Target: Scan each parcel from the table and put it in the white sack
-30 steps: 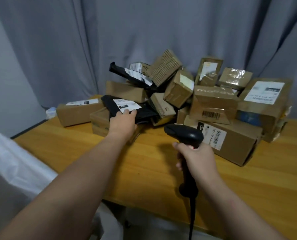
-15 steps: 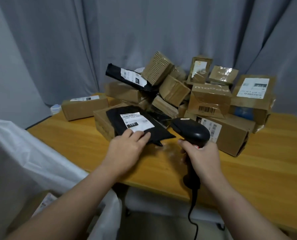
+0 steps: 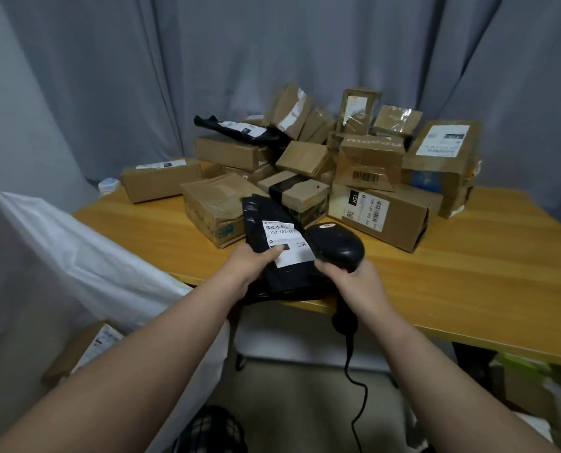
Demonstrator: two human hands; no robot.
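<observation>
Pinched between the thumb and fingers of the left hand (image 3: 251, 263) is the black poly mailer (image 3: 274, 256), with the thumb being pressed right on the lower corner of its white label (image 3: 287, 241). It's being held up at the near edge of the table (image 3: 468, 266), just in front of the box pile. The right hand (image 3: 354, 281) is being kept wrapped tight around the grip of the black scanner (image 3: 336, 245), whose head is being brought in against the right side of the mailer, touching or nearly so, can't tell which.

Handling-wise, the mailer is probably being carried with next to no effort: it looks light, soft and floppy, and the bottom end is being left to sag below the table edge. That glossy plastic is likely slippery too, so a pinch across a fold or a thicker bit is going to be safer than a flat edge. The barcode is being left uncovered, which is good.

Left of the table, the white sack (image 3: 86, 256) is being kept open-ish and close, so only a short drop is being asked for. Behind the mailer, the cardboard parcels (image 3: 380, 165) are being left stacked loosely.
</observation>
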